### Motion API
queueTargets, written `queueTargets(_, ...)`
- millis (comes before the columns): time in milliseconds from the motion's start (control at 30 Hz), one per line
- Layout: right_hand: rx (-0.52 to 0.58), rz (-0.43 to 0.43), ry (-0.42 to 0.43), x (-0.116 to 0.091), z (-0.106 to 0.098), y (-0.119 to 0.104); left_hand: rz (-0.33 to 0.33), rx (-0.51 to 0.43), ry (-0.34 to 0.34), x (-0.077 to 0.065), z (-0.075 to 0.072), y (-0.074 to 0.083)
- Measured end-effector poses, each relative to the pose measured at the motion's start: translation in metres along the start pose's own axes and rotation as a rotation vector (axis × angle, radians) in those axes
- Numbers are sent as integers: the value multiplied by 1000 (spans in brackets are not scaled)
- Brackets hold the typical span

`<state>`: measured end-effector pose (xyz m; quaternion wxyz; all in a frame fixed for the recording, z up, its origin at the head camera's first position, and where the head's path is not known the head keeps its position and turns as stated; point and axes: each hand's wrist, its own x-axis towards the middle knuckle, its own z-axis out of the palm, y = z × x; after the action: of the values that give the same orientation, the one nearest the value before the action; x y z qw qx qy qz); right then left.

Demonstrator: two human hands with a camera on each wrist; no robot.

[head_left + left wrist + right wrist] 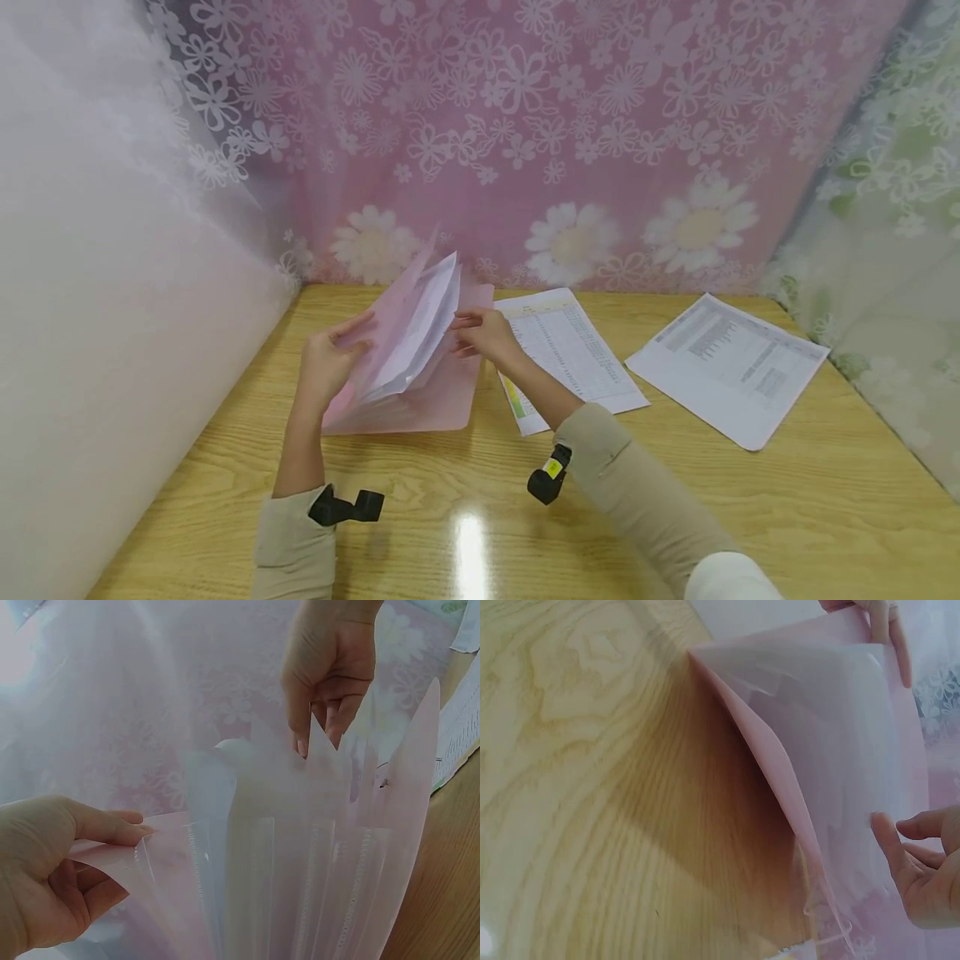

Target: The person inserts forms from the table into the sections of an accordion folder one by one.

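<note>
A pink display book point(438, 408) stands partly open on the table, its clear plastic sleeves point(315, 847) fanned out. White sheets point(420, 325) show inside some of them. My left hand point(327, 360) pinches the pink front cover point(169, 840) by its edge, thumb on one side, and holds it raised and tilted. At the free edges of the sleeves is my right hand point(483, 335). In the left wrist view, its thumb and fingers point(300, 735) lie on either side of a sleeve's pointed corner. The pink back cover point(480, 300) lies behind, toward the right.
Right of the display book lies a printed sheet point(570, 350) with a table and a yellow-green strip. Farther right is another printed sheet point(720, 367), turned at an angle. Beneath them is a wooden table point(420, 492). A floral pink curtain point(480, 125) hangs behind its far edge.
</note>
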<state>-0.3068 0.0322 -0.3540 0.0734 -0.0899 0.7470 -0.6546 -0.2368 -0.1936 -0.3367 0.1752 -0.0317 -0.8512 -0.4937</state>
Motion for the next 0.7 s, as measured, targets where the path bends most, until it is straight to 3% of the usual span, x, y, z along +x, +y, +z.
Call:
queueTargets(233, 12, -11, 14, -3, -36, -5, -5, 16, -4, 0, -2, 0)
queueTargets(700, -148, 26, 39, -22, -116, 6, 21, -3, 4, -1, 0, 0)
